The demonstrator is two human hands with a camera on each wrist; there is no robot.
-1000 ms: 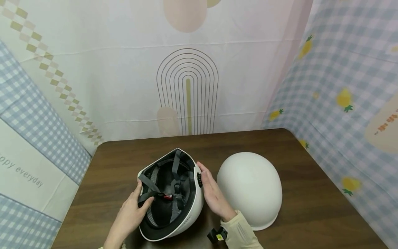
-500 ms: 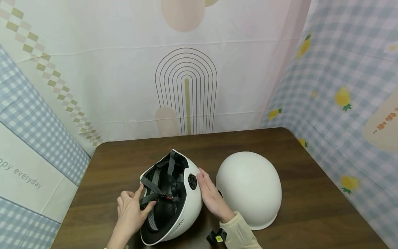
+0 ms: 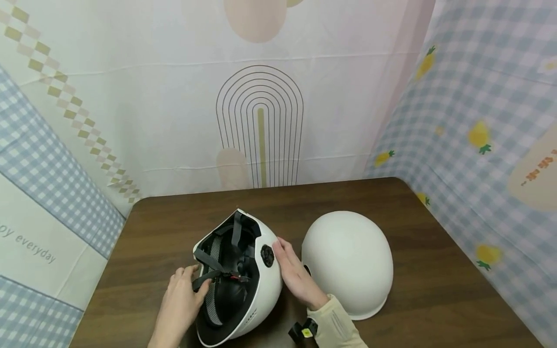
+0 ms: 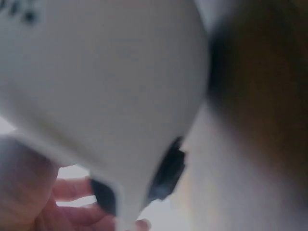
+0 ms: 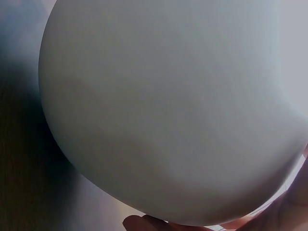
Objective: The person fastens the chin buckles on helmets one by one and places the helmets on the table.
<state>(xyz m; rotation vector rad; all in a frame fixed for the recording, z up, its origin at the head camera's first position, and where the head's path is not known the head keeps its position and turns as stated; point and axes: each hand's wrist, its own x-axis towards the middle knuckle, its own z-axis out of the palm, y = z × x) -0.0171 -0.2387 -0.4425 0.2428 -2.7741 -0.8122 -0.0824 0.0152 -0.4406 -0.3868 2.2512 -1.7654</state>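
A white helmet (image 3: 267, 299) lies tilted on the table, its dark padded inside facing up and left. Grey chin straps (image 3: 211, 259) with a red-marked buckle cross its opening, and a black dial (image 3: 267, 255) sits on its right end. My left hand (image 3: 178, 299) holds the left rim, thumb over the edge by the strap and fingers outside. Straight fingers of my right hand (image 3: 298, 275) rest against the shell beside the dial. Close up, the smooth shell (image 4: 106, 82) fills much of the left wrist view. Shell also fills the right wrist view, with fingertips (image 5: 139, 222) at its lower edge.
A second white helmet (image 3: 348, 266) stands dome up just right of my right hand. The brown wooden table (image 3: 435, 290) carries both helmets. A patterned white cloth (image 3: 174, 121) hangs behind, and a blue checked cloth (image 3: 461, 183) hangs at the right.
The helmet has turned and tipped left, so more of its white right side and the dial show. My left fingers have shifted along the rim; my right hand stays against the shell.
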